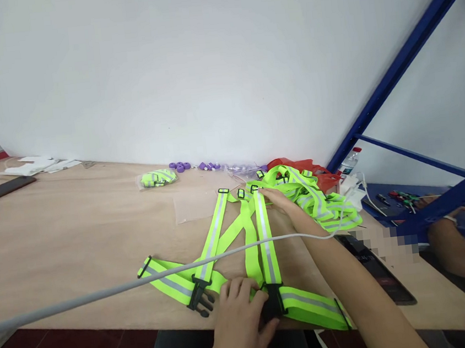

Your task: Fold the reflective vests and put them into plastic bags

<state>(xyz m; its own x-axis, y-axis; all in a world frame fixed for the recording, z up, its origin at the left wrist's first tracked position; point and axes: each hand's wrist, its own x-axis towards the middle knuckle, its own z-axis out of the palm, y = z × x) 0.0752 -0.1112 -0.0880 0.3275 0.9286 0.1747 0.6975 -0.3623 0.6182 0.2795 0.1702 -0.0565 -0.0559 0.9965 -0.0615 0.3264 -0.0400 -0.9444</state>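
Note:
A lime-yellow reflective vest [210, 243], made of straps with silver stripes, lies spread on the table in front of me. My left hand [241, 317] is at the table's front edge, thumb and forefinger closed around the black buckle socket [274, 301] of the right strap. Just left of it, the pronged buckle half [201, 299] rests unfastened. At the far end of the right strap, my right hand [275, 198] pinches the strap beside its black slider [254, 189]; some of its fingertips are hidden. More reflective straps [314, 198] lie heaped beyond my right wrist.
A grey cable [144, 281] crosses above the vest. Behind are a bagged vest [158, 178], purple rolls [179, 167] and a red bag [304, 165]. A phone [378, 269] lies right, a dark tablet [1, 190] left. A co-worker's arm [451, 245] shows beyond the blue frame [395, 57].

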